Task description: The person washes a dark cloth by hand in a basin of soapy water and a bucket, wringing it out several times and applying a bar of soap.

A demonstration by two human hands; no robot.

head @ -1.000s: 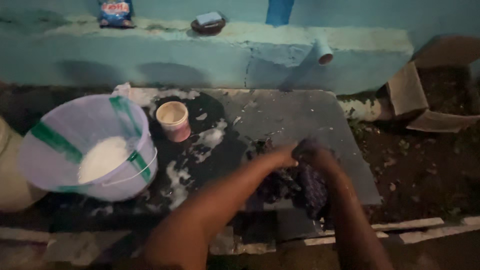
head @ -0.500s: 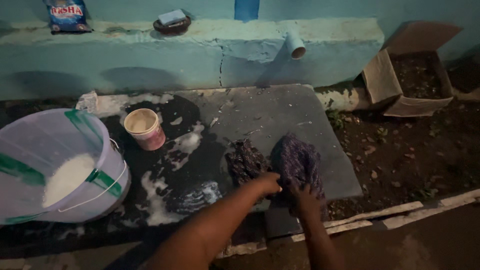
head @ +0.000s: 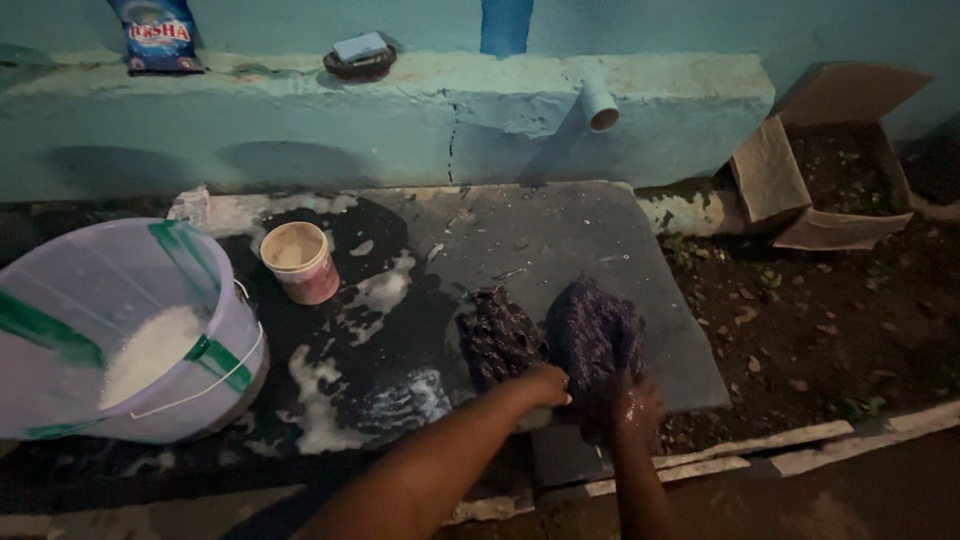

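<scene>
Gripping dark wet cloth [head: 590, 335] on slab [head: 560, 230]: left hand [head: 545, 385], right hand [head: 630, 405], both fists closed.

A dark purple cloth [head: 592, 335], faintly speckled, lies bunched beside a blackish, mottled cloth [head: 497, 335] on a dark grey stone slab [head: 560, 235] streaked with white suds. A pale lilac bucket [head: 120, 330] carries green bands and holds white foam. A pink cup [head: 300, 262] has a cream inside. The wall [head: 300, 130] is turquoise with a deeper blue stripe. A blue packet [head: 158, 35] and a light blue soap bar [head: 360, 46] sit on its ledge. A brown cardboard box [head: 820, 160] holds dark soil.
</scene>
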